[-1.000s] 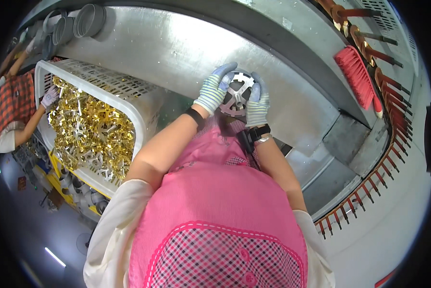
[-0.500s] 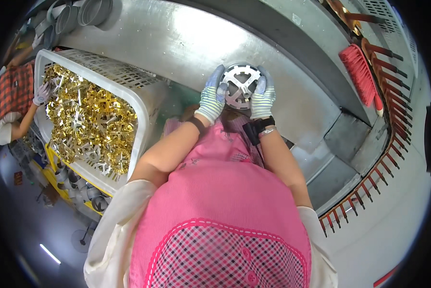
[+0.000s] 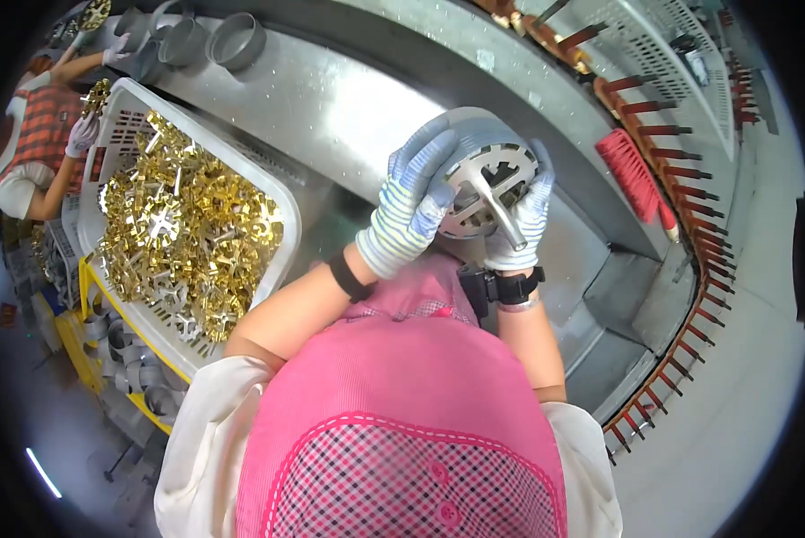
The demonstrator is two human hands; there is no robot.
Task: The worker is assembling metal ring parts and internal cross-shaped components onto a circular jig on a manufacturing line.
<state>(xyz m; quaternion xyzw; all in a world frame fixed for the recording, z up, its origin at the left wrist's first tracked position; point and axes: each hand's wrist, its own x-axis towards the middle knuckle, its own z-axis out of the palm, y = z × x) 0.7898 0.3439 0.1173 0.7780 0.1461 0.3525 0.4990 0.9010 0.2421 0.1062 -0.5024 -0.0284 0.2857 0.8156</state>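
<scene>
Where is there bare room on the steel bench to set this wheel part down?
Bare steel bench lies between the white crate of gold stampings and the slotted metal wheel held by left hand and right hand. Crowded: crate, grey rings, red brush.

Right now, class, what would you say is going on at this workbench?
A person in a pink apron holds a round silver metal part with a shaft in both gloved hands, the left hand and the right hand, above a steel bench. To the left, a white basket holds gold-coloured metal pieces. Another person's gloved hand touches its far end.
</scene>
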